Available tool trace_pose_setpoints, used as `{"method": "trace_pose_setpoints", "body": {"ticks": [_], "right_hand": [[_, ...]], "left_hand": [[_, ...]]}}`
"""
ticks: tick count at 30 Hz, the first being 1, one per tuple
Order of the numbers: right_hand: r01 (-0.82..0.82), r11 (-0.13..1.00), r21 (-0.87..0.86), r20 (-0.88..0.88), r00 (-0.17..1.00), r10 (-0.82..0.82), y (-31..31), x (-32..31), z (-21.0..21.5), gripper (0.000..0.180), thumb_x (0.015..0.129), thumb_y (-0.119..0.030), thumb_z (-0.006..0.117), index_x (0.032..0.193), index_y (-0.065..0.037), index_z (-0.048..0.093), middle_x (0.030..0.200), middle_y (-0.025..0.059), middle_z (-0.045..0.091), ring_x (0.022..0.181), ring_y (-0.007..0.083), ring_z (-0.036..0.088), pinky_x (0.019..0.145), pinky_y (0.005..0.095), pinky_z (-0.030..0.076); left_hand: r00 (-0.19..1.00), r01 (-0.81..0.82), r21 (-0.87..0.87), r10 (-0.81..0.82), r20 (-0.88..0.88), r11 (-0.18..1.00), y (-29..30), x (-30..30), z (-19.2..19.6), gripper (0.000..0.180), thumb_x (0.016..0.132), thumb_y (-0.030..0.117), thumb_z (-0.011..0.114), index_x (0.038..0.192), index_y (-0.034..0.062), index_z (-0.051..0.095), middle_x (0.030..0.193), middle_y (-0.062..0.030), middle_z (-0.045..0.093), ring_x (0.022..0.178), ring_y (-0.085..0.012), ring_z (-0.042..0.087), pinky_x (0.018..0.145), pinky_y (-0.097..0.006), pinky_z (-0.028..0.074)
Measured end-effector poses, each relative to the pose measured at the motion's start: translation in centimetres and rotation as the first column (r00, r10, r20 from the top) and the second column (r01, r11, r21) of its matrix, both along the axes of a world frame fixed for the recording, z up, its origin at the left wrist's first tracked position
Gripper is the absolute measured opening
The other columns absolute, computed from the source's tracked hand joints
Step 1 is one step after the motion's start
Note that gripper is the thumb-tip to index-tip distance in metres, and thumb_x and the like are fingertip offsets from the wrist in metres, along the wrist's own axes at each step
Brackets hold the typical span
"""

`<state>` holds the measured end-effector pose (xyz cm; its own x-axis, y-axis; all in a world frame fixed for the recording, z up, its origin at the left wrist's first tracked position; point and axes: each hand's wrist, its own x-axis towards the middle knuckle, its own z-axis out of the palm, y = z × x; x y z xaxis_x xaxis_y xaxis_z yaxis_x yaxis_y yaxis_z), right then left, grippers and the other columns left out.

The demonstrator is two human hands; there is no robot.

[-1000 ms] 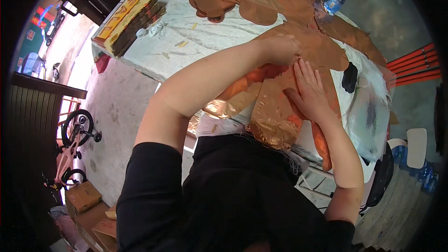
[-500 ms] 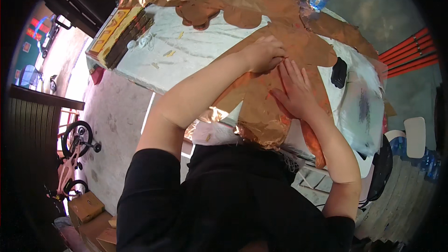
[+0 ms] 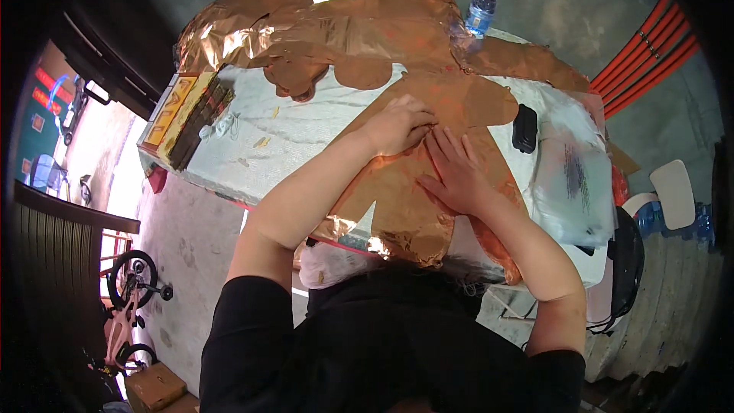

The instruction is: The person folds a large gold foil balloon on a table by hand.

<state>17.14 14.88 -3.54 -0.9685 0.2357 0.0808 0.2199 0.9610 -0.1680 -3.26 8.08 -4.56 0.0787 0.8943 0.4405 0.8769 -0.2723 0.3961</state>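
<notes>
- Head view: your left hand and right hand lie side by side on a copper-coloured foil cutout spread across the white-covered table, its lower edge drooping over the near side toward you.
- Your left hand's fingers curl down onto the foil near its middle, knuckles raised; whether they pinch a fold cannot be told. Your right hand lies flat, fingers spread apart, pressing the sheet and clamped on nothing.
- To do this well, it seems best to keep the flat palm as the anchor and work the curled fingers outward from it in short strokes; thin foil probably creases or tears if dragged.
- Count from the same view: two hands on the sheet; one flat cutout under them; one larger crumpled heap of foil at the far side, with at least two more cut shapes beside it.
- Also one water bottle with a blue cap, one small black object, one clear plastic bag, and one yellow-and-dark box on the left corner.
</notes>
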Motion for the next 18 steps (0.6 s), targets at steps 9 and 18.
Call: {"method": "trace_pose_setpoints", "body": {"ticks": [9, 18], "right_hand": [[-0.006, 1.0, -0.029, 0.014, 1.0, 0.007, -0.16, 0.25, 0.06, 0.077, 0.092, -0.051, 0.046, 0.145, 0.002, 0.028, 0.152, 0.0206, 0.025, 0.143, 0.0356, 0.019, 0.116, 0.0498, 0.011], [-0.029, 0.999, -0.015, -0.03, 0.999, 0.029, -0.06, 0.14, -0.02, 0.076, 0.091, -0.05, 0.048, 0.144, 0.002, 0.03, 0.149, 0.0212, 0.029, 0.142, 0.0363, 0.02, 0.115, 0.0507, 0.012]], "left_hand": [[0.999, 0.003, -0.043, -0.001, 0.036, 0.999, -0.29, 0.14, 0.37, 0.027, 0.087, 0.015, 0.062, 0.113, 0.0054, 0.065, 0.118, -0.0093, 0.06, 0.11, -0.0306, 0.051, 0.096, -0.04, 0.04], [1.0, 0.0, -0.056, 0.001, 0.027, 0.998, -0.23, 0.12, 0.43, 0.028, 0.088, 0.016, 0.061, 0.114, 0.0062, 0.065, 0.118, -0.009, 0.06, 0.11, -0.0303, 0.05, 0.096, -0.04, 0.04]]}}
